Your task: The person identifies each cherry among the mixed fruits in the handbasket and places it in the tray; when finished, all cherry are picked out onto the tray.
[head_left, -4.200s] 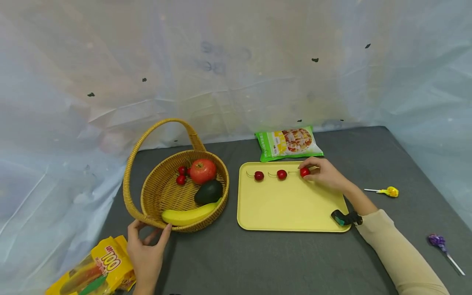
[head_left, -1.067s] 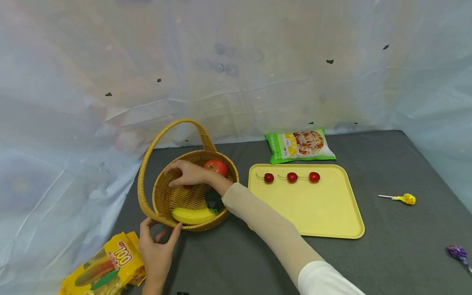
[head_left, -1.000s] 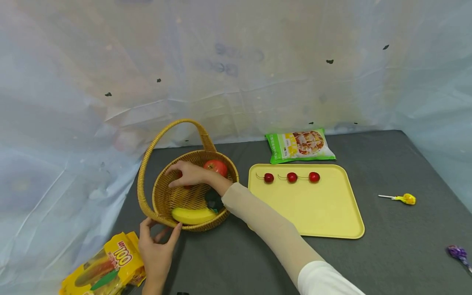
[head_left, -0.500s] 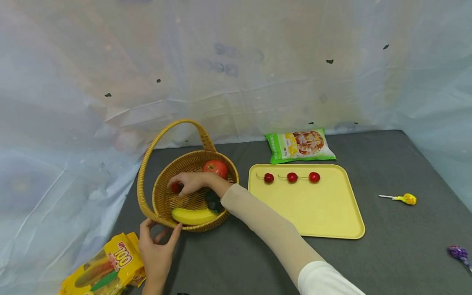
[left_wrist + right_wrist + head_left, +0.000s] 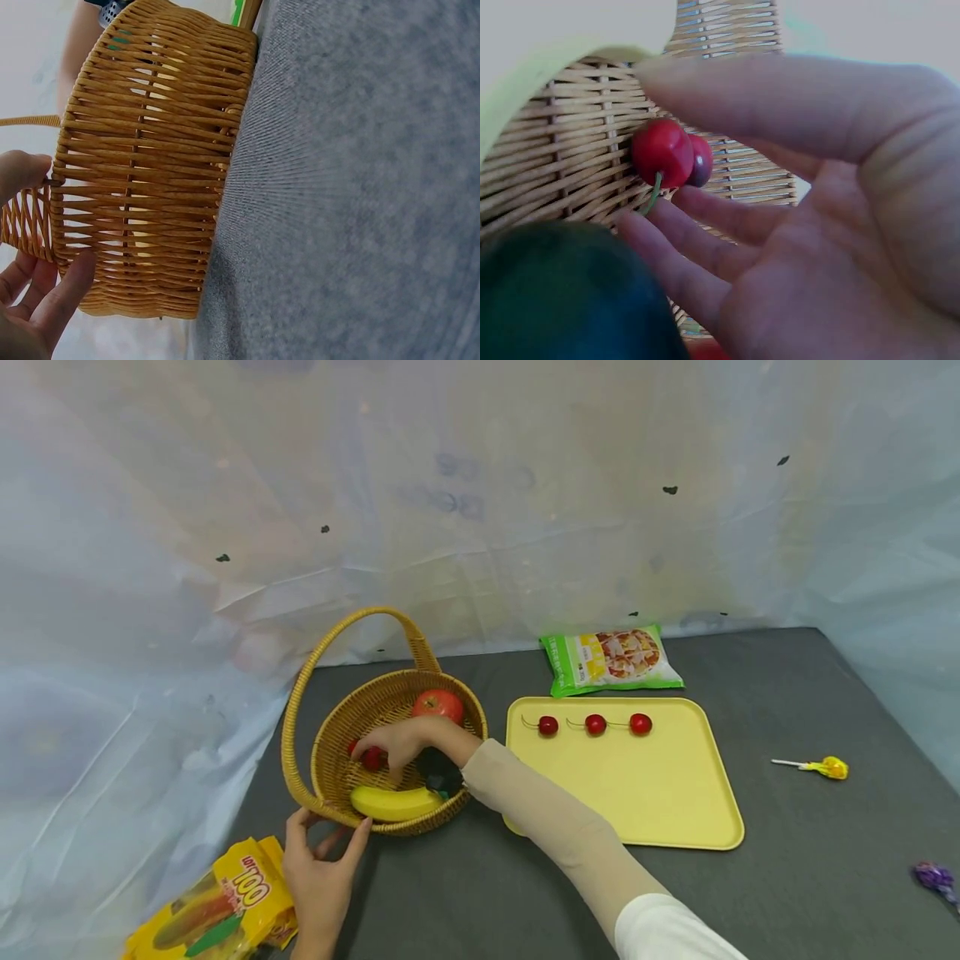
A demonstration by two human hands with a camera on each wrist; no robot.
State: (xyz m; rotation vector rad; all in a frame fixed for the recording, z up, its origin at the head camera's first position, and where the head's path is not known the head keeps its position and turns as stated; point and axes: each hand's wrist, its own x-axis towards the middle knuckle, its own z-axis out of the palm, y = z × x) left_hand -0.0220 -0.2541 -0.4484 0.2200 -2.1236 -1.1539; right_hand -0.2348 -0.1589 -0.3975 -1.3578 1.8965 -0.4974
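A woven basket (image 5: 318, 752) (image 5: 150, 150) stands left of a yellow tray (image 5: 622, 785). It holds a red apple (image 5: 437, 704), a dark avocado (image 5: 438, 770) (image 5: 555, 300), a banana (image 5: 393, 802) and red cherries (image 5: 371, 758) (image 5: 667, 154). My right hand (image 5: 397, 739) (image 5: 817, 225) reaches into the basket, thumb above and fingers below a pair of cherries, closing round them. My left hand (image 5: 322, 860) (image 5: 37, 300) grips the basket's near wall, thumb on the rim. Three cherries (image 5: 595, 724) lie in a row along the tray's far side.
A green snack bag (image 5: 611, 657) lies behind the tray and a yellow candy bag (image 5: 217, 906) sits by my left wrist. A yellow lollipop (image 5: 825, 767) and a purple one (image 5: 933, 877) lie at the right. Plastic sheeting walls the grey table.
My right hand left the third cherry on the tray and crossed into the basket. Over the last second it drew nearer with cherries at its fingertips. The left hand stayed on the basket.
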